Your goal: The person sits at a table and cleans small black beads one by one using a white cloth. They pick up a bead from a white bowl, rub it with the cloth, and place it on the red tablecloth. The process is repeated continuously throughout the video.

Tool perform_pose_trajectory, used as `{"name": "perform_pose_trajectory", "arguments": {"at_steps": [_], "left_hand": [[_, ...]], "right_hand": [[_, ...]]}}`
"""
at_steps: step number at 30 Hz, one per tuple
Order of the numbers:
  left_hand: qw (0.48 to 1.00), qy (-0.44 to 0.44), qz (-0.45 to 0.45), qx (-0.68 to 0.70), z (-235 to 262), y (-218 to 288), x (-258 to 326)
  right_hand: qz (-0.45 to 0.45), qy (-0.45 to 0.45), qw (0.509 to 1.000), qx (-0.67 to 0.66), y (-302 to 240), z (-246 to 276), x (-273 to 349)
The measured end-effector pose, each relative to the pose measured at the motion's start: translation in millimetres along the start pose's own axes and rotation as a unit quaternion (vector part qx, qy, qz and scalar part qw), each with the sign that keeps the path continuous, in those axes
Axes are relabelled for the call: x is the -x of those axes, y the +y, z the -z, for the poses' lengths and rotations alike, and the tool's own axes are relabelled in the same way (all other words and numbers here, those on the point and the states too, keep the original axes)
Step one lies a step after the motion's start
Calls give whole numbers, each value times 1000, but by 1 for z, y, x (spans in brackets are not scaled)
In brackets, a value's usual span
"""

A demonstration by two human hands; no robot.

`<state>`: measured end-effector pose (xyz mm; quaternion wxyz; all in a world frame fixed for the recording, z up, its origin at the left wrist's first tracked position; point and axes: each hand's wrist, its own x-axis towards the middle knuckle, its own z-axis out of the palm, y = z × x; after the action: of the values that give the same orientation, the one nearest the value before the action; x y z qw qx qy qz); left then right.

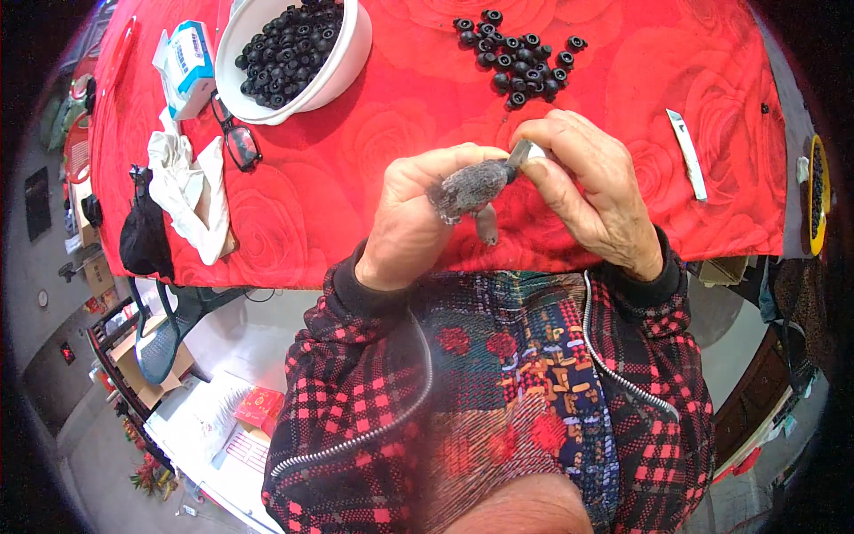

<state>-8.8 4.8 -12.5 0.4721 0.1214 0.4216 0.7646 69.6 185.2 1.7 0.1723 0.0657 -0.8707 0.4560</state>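
My left hand [414,209] is closed in front of me, over the red tablecloth. A fuzzy grey covering [473,189], worn and frayed, wraps its finger or thumb. At its tip a small black part [511,171] shows, mostly hidden. My right hand [596,182] pinches a small flat metal blade [519,153] between thumb and fingers, and the blade's end meets the black part. Just beyond both hands lies a loose pile of black round parts [525,67], each with a hole or hub in its end.
A white bowl [351,67] full of similar black parts stands at the far left. Near it lie a blue-and-white box [189,67], eyeglasses [242,147], white cloth gloves [200,191] and a black mask-like item [145,227]. A slim white strip [687,156] rests at right, near a yellow-rimmed tray [817,196].
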Motion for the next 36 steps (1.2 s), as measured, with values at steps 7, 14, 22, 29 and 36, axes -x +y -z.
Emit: {"name": "perform_pose_trajectory", "arguments": {"at_steps": [7,14,22,29,36], "left_hand": [[1000,5,9,11,-1,0,0],[999,37,32,5,-1,-3,3],[997,45,-16,62,3,-3,-1],[833,87,-306,-452,-10,-6,-1],[997,64,-52,-3,-17,1,16]], "right_hand": [[-7,-11,1000,-13,3,1,2],[-15,-26,999,-41,7,-2,3],[-152,-46,947,-279,-12,16,16],[-185,80,958,-205,-23,-21,9],[12,93,993,-69,-19,-13,11]]}}
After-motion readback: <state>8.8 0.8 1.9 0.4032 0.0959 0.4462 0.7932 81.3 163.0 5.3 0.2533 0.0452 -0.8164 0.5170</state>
